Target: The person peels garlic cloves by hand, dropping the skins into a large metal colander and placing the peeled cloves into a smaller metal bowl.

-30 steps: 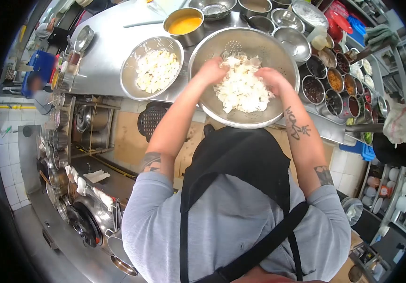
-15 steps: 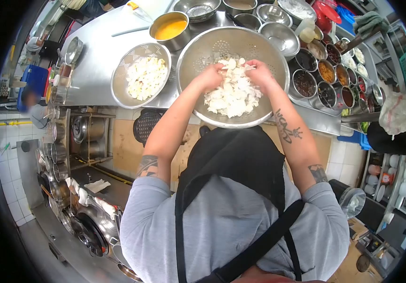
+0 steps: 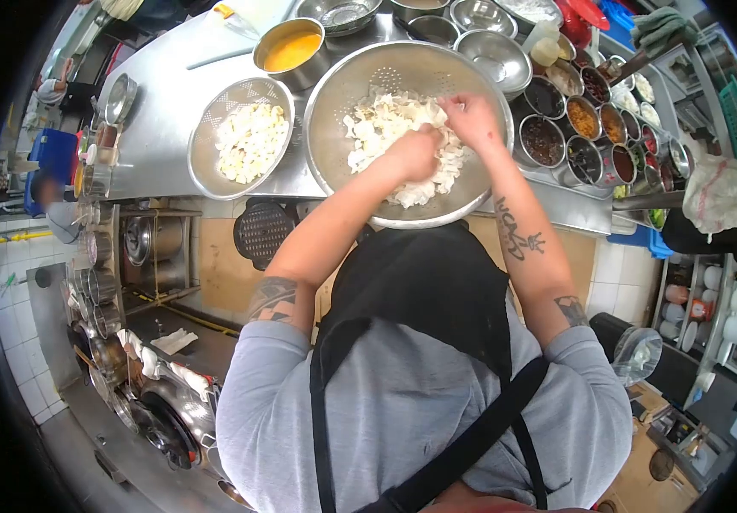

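A large perforated metal bowl [image 3: 334,128] stands at the counter's front edge, holding a heap of pale, ragged pieces [image 3: 372,128]. My left hand [image 3: 417,152] is in the bowl over the middle of the heap, its fingers curled and partly hidden. At the heap's right side, my right hand [image 3: 471,120] has its fingers bent together at the pale pieces. What either hand grips is too hidden to tell. To the left of the bowl, a smaller colander [image 3: 200,145] holds chopped whitish-yellow pieces [image 3: 251,141].
Behind the colander stands a pot of orange liquid [image 3: 291,53]. Several metal bowls [image 3: 492,60] line the back. Containers of ingredients [image 3: 542,141] crowd the right side. A knife [image 3: 219,58] lies on the counter at the left. Another person [image 3: 59,209] is at the far left.
My left hand has moved right across the heap, closer to my right hand. The pale pieces have shifted, spreading further to the left. The whole view has shifted slightly.
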A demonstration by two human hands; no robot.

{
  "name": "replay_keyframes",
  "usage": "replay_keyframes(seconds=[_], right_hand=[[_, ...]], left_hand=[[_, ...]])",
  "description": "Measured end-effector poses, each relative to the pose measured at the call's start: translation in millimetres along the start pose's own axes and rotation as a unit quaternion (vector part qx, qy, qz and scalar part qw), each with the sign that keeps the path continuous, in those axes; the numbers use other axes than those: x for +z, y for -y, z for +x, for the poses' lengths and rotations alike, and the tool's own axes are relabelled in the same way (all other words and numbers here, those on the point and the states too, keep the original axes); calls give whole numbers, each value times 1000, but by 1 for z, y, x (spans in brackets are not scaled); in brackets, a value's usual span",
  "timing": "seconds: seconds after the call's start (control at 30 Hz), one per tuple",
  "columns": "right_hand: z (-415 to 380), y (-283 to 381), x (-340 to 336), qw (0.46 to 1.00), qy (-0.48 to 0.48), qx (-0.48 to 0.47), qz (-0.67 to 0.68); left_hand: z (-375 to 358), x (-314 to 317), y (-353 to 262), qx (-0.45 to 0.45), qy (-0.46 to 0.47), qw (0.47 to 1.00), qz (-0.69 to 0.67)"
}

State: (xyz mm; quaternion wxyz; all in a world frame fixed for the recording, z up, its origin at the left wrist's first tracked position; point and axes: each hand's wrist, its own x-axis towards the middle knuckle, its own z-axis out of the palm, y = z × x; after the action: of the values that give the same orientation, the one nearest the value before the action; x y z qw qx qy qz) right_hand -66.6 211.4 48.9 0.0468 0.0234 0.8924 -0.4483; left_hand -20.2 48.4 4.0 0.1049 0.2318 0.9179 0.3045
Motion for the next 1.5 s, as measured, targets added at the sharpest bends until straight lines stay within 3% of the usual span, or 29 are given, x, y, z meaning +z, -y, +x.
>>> replay_keyframes(seconds=[0.03, 0.1, 0.2, 0.47, 0.57, 0.67, 0.77, 0.87, 0.9, 1.0, 1.07, 1.17, 1.27, 1.33, 1.43, 1.5], right_hand=[[3, -14, 5, 1000, 1, -5, 15], [6, -40, 13, 999, 6, -11, 46], [-13, -21, 7, 965, 172, 39, -192], [-17, -37, 22, 969, 210, 52, -120], [-16, -29, 22, 970, 173, 156, 71], [-13, -24, 22, 974, 140, 143, 109], [-18, -23, 17, 1000, 15, 19, -11], [-21, -21, 14, 992, -108, -54, -40], [-23, -14, 13, 995, -79, -56, -29], [-37, 14, 6, 998, 25, -49, 11], [-44, 26, 5, 991, 124, -30, 49], [-43, 12, 16, 984, 154, -81, 46], [-50, 20, 18, 979, 184, -56, 62], [-52, 18, 21, 972, 206, -38, 106], [-59, 22, 26, 971, 189, -108, 102], [-65, 33, 22, 970, 182, -158, 19]], left_hand=[[7, 1, 6, -38, -43, 997, 41], [26, -10, 19, -93, 20, 995, 42], [28, -21, 22, -106, 106, 986, 74], [25, -14, 12, -101, 149, 979, 96], [14, -23, -9, -104, 122, 979, 123], [16, -17, 0, -106, 98, 984, 105], [12, -25, 4, -92, 20, 995, 44], [3, -30, 14, -115, -84, 986, -85], [-9, -56, -12, -152, -65, 967, -193], [-22, -45, -1, -153, -48, 867, -472], [-34, -49, -15, -157, -45, 846, -509], [-52, -42, -9, -146, -28, 778, -610], [-57, -51, -10, -219, -53, 708, -669], [-57, -57, -13, -231, -49, 745, -624], [-60, -55, -11, -231, -52, 804, -546], [-61, -53, -12, -232, -75, 828, -505]])
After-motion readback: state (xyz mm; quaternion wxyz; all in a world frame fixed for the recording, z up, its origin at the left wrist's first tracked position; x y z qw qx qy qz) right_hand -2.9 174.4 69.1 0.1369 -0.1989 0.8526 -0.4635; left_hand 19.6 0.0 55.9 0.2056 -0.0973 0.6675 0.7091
